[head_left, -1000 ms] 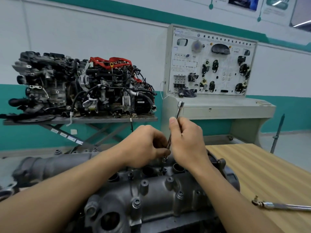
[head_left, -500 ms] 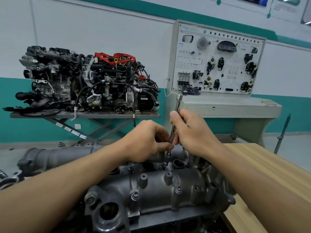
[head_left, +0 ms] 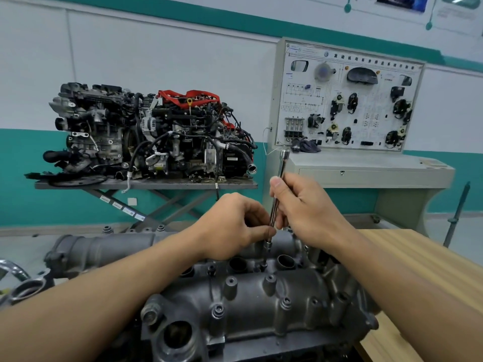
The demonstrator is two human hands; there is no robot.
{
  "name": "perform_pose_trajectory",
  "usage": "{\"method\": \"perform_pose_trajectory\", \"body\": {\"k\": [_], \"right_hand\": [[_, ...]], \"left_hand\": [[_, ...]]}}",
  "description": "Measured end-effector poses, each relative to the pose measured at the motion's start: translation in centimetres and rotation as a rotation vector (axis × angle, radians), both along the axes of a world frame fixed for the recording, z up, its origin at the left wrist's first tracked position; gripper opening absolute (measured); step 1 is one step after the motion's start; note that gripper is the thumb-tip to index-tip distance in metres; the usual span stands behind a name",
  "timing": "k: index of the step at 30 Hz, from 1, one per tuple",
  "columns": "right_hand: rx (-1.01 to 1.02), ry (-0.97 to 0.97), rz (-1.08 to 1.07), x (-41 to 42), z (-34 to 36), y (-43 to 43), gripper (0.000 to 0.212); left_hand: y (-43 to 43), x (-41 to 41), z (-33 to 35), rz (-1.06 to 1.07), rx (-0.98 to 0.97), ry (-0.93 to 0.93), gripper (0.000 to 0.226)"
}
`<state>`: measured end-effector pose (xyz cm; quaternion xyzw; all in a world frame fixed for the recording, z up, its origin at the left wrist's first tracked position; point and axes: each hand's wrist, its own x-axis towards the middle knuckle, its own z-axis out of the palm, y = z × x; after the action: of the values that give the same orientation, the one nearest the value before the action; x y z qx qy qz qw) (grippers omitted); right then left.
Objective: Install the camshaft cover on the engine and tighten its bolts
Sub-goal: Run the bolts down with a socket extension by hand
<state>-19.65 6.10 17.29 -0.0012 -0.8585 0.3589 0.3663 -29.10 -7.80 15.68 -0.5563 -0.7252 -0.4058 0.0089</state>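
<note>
Camshaft cover [head_left: 248,304] sits on the engine at bottom centre, its long axis running left to right. A chrome extension bar [head_left: 281,165] stands nearly upright on a bolt [head_left: 262,266] at the cover's far edge, its top leaning slightly right. The left hand [head_left: 230,228] pinches its lower shaft and partly hides it; the right hand [head_left: 308,207] grips it higher. A wooden table [head_left: 418,257] lies to the right, and an engine on a stand [head_left: 156,134] is behind. Both grips and the tilt match half a second ago.
</note>
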Motion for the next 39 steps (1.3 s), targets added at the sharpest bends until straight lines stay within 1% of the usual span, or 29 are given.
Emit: {"method": "perform_pose_trajectory", "body": {"k": [4,14,20,24,29,31,33,34,39], "right_hand": [[-0.067,-0.024,0.053,0.3,0.0,0.1,0.037],[-0.127,-0.007,0.14,1.0,-0.2,-0.2,0.037],[-0.189,-0.01,0.207,1.2,-0.1,-0.3,0.027],[-0.267,-0.012,0.254,1.2,0.0,-0.2,0.028],[-0.307,-0.026,0.285,1.2,0.0,-0.1,0.022],[-0.306,-0.036,0.295,1.3,0.0,0.0,0.025],[-0.313,-0.038,0.311,1.4,0.0,0.0,0.036],[-0.314,-0.036,0.32,1.4,0.1,0.0,0.037],[-0.279,-0.054,0.338,1.7,-0.1,0.3,0.016]], "left_hand": [[0.0,0.0,-0.2,0.015,0.012,-0.01,0.01],[0.1,0.2,-0.6,-0.015,0.052,-0.056,0.016],[0.3,0.1,-0.6,-0.011,0.073,-0.026,0.014],[0.3,0.1,-0.6,-0.038,0.079,-0.046,0.017],[0.2,0.1,-0.7,-0.045,0.084,-0.033,0.018],[0.2,0.1,-0.6,-0.046,0.086,-0.034,0.018],[0.2,0.0,-0.6,-0.049,0.088,-0.039,0.019],[0.1,0.1,-0.6,-0.057,0.088,-0.04,0.018],[0.1,0.2,-0.7,-0.103,0.073,-0.076,0.018]]}}
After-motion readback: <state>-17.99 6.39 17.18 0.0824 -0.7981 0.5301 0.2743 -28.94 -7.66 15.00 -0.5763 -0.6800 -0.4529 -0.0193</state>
